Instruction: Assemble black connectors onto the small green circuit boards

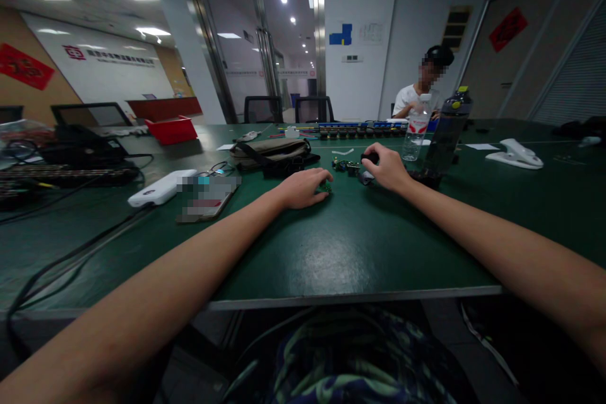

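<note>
My left hand rests low over the green tabletop, its fingers curled round a small green circuit board that is partly hidden by them. Farther right, my right hand has thumb and fingers closed on a small black object, whose kind I cannot make out. Just below those fingers lies a greyish, clear-looking item, too small to name. Between the two hands, a little farther back, is a small cluster of green electronic parts.
Behind my left hand lies a grey-brown pouch. A phone and a white power bank are to the left. Two bottles, one clear and one dark, stand beyond my right hand. Across the table sits a person.
</note>
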{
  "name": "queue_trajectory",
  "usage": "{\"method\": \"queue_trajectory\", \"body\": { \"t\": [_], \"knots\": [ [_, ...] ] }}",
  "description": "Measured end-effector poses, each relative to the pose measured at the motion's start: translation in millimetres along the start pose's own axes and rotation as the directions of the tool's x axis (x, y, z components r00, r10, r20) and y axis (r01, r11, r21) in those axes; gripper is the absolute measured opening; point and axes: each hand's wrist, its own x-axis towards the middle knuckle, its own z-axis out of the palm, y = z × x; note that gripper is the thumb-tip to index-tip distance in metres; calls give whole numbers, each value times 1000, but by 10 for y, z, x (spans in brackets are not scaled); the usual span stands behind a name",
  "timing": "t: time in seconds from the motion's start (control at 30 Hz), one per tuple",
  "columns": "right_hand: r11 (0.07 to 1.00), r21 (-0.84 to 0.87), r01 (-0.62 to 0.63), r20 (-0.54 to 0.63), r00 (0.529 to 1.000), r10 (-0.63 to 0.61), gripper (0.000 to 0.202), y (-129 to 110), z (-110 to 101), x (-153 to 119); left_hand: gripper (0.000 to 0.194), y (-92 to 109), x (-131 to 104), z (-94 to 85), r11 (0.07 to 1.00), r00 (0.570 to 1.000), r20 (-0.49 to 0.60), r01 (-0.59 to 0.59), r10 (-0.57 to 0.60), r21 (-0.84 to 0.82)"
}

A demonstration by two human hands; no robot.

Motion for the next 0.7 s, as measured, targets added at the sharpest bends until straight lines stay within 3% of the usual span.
{"method": "queue_trajectory", "body": {
  "t": [0.1,0.2,0.3,0.47,0.7],
  "knots": [
    [994,-12,113,151,983,-109,10,-46,59,-46,38,4,-6,-2,1000,1000,6,5,-5,-5],
    [972,7,237,332,916,-226,7,-112,114,-97,36,9,-10,-3,1000,1000,4,-2,2,-14],
    [949,57,309,431,850,-303,13,-171,145,-136,36,11,-12,0,1000,1000,6,-9,9,-21],
    [954,83,287,443,847,-293,34,-212,145,-158,36,-2,-9,15,999,1000,-17,-19,19,-35],
    [941,73,331,426,843,-329,41,-226,177,-163,34,4,-7,10,999,999,-33,-33,33,-16]
  ]
}}
